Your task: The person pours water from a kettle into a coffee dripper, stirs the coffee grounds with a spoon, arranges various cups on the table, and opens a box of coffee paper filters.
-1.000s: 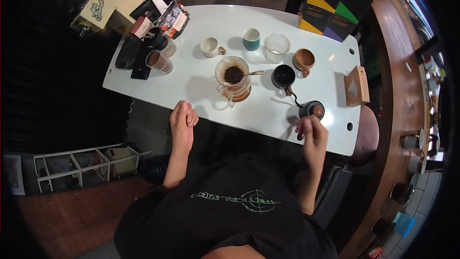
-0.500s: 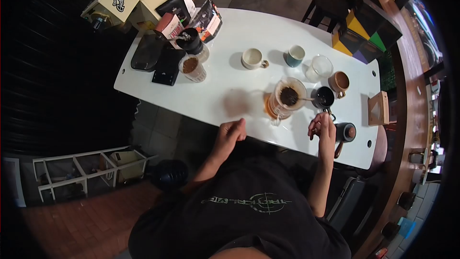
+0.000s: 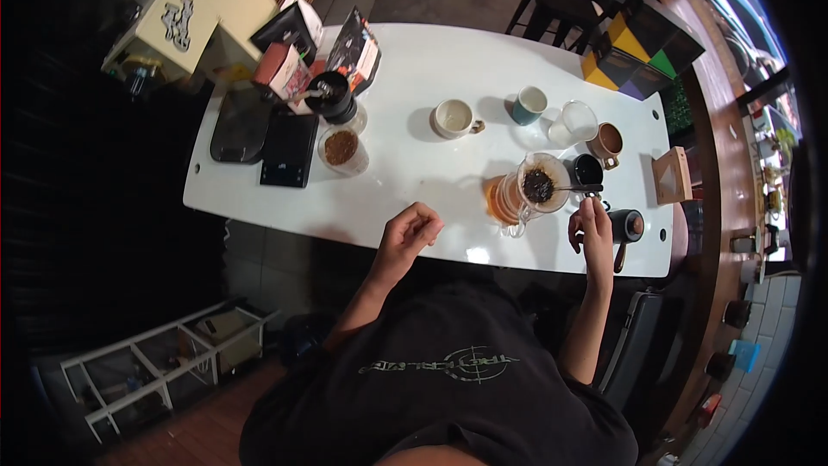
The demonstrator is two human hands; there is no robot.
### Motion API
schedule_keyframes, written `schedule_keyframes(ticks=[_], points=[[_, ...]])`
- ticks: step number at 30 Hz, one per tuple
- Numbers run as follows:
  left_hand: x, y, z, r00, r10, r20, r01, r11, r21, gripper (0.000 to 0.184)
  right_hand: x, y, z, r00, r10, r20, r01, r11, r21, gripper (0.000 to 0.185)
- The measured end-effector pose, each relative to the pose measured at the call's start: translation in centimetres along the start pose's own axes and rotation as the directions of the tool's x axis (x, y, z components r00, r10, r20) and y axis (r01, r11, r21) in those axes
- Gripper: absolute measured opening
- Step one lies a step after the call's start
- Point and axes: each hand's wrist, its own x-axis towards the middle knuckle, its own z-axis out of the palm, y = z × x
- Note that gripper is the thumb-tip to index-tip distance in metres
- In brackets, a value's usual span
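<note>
At the table's front edge, my left hand (image 3: 409,236) is loosely closed with nothing visible in it. My right hand (image 3: 593,231) has curled fingers at the outer end of a spoon (image 3: 573,189), though the exact grip is partly hidden. The spoon reaches into dark wet coffee grounds (image 3: 538,185) inside a filter-lined dripper (image 3: 554,207). Below it, a glass carafe (image 3: 500,198) holds amber liquid. Just beyond my right fingers stands a black cup (image 3: 588,170). Close to that hand's right side lies a portafilter (image 3: 627,225) with a wooden handle.
Farther back are a cream cup (image 3: 454,118), a teal cup (image 3: 530,105), a clear glass (image 3: 573,123) and a brown mug (image 3: 607,143). On the left stand a glass of ground coffee (image 3: 343,151), a black scale (image 3: 287,155), a hand grinder (image 3: 332,97) and coffee bags (image 3: 354,56).
The view has shifted, so the table sits differently in it. The spoon shows more of its length beyond the dripper rim. My left hand's fingers look slightly looser.
</note>
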Motion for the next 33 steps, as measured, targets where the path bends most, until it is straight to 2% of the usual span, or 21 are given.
schedule_keyframes(ticks=[8, 10, 11, 13, 14, 15, 18, 21, 24, 27, 30, 33], points=[[3.9, -1.8, 1.2, 0.993, -0.074, 0.093, 0.077, 0.997, -0.022, 0.018, -0.2, -0.2, -0.5, 0.998, 0.055, 0.005, -0.055, 0.998, -0.013, 0.028], [5.2, -1.0, 2.3, 0.975, -0.169, 0.145, 0.156, 0.983, 0.094, 0.019, 0.1, 0.4, -1.0, 0.999, 0.037, 0.004, -0.037, 0.999, -0.016, 0.029], [5.9, -1.3, 2.5, 0.963, -0.181, 0.198, 0.149, 0.975, 0.166, 0.019, 0.3, 0.3, -1.0, 1.0, 0.005, -0.006, -0.005, 0.999, -0.04, 0.03], [6.7, -1.1, 3.9, 0.966, -0.188, 0.176, 0.146, 0.963, 0.226, 0.02, 0.5, -0.1, -0.9, 1.0, -0.007, 0.006, 0.007, 0.995, -0.098, 0.032], [7.1, -0.8, 4.5, 0.969, -0.177, 0.172, 0.122, 0.949, 0.292, 0.023, 0.8, 0.8, -0.8, 0.996, -0.082, 0.019, 0.083, 0.988, -0.127, 0.026], [7.2, -0.4, 5.0, 0.969, -0.165, 0.184, 0.107, 0.952, 0.287, 0.031, 0.9, 0.8, -0.9, 0.996, -0.081, 0.036, 0.085, 0.988, -0.128, 0.027], [7.4, -0.9, 5.8, 0.96, -0.191, 0.206, 0.141, 0.962, 0.233, 0.038, 1.2, 0.6, -0.7, 0.991, -0.128, 0.029, 0.13, 0.984, -0.125, 0.031], [7.5, -0.8, 5.9, 0.943, -0.255, 0.211, 0.177, 0.927, 0.332, 0.038, 1.6, 0.9, -0.4, 0.983, -0.182, -0.009, 0.179, 0.974, -0.14, 0.033], [7.0, -0.6, 6.5, 0.947, -0.261, 0.188, 0.194, 0.929, 0.315, 0.042, 2.1, 0.4, -0.4, 0.979, -0.201, -0.026, 0.195, 0.968, -0.156, 0.033], [6.6, -0.9, 7.3, 0.96, -0.227, 0.165, 0.147, 0.908, 0.392, 0.042, 2.6, -0.7, -0.9, 0.978, -0.206, -0.011, 0.201, 0.963, -0.18, 0.031], [6.5, -0.8, 7.9, 0.946, -0.285, 0.155, 0.203, 0.893, 0.402, 0.039, 3.2, -0.8, -1.1, 0.974, -0.224, 0.039, 0.227, 0.958, -0.174, 0.029], [6.5, -1.5, 7.7, 0.95, -0.277, 0.143, 0.196, 0.887, 0.419, 0.032, 3.5, -0.7, -1.0, 0.962, -0.265, 0.07, 0.273, 0.95, -0.154, 0.028]])
